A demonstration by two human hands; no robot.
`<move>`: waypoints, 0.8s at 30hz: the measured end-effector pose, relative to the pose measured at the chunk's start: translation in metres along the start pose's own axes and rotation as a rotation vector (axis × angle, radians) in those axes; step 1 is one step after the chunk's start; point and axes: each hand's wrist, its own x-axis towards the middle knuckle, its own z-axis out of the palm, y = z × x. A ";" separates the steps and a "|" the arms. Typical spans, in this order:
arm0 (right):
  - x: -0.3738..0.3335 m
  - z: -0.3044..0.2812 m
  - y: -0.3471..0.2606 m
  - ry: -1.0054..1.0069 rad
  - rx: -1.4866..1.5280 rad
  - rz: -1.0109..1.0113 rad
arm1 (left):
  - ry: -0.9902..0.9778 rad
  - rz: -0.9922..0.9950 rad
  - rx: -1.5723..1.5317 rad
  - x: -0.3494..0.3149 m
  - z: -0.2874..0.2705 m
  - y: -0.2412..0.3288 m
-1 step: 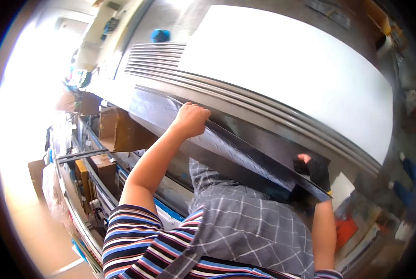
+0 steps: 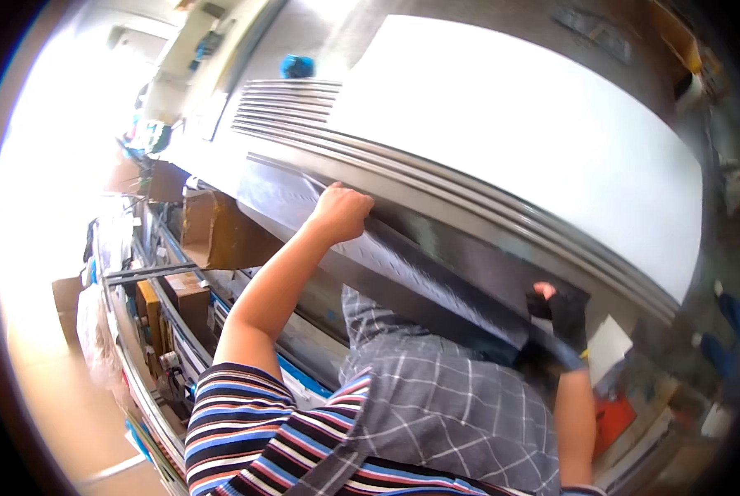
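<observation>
A long, dark glossy sheet (image 2: pixel 423 285) slants across the front of the metal bench, its left part pale with reflections. My left hand (image 2: pixel 343 213), bare, is closed with its fingers wrapped over the sheet's far edge near the middle. At the right end is my right hand (image 2: pixel 561 318) in a black glove with bare fingertips. Its fingers are curled, but whatever lies in them blends into the dark surface. The sheet's right end crosses over my right wrist.
Several slim metal rods (image 2: pixel 287 103) lie along the bench beyond the sheet, partly under a large white board (image 2: pixel 527 132). A blue roll (image 2: pixel 297 66) sits behind them. At left below stand a cardboard box (image 2: pixel 213 227) and a rack (image 2: pixel 151 273) of boxes. Something red (image 2: pixel 613 422) lies lower right.
The bench, rods and white board have shifted slightly right and down in the view. Both hands keep nearly the same places, and the sheet's right end sits slightly lower.
</observation>
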 end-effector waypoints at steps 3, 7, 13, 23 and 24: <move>-0.002 0.002 0.010 0.041 -0.062 -0.056 | -0.197 0.013 0.007 -0.006 -0.019 -0.012; 0.002 -0.005 0.027 0.062 -0.104 -0.135 | 0.182 0.120 -0.110 -0.036 -0.007 -0.021; 0.010 -0.005 -0.042 -0.510 -0.624 -0.190 | 0.311 0.034 -0.137 -0.047 0.016 -0.008; 0.130 0.211 -0.101 -0.886 -1.211 -1.306 | 0.443 0.209 -0.156 -0.033 0.022 -0.002; 0.143 0.234 -0.088 -0.828 -1.147 -1.358 | 0.490 0.200 -0.144 -0.032 0.023 0.001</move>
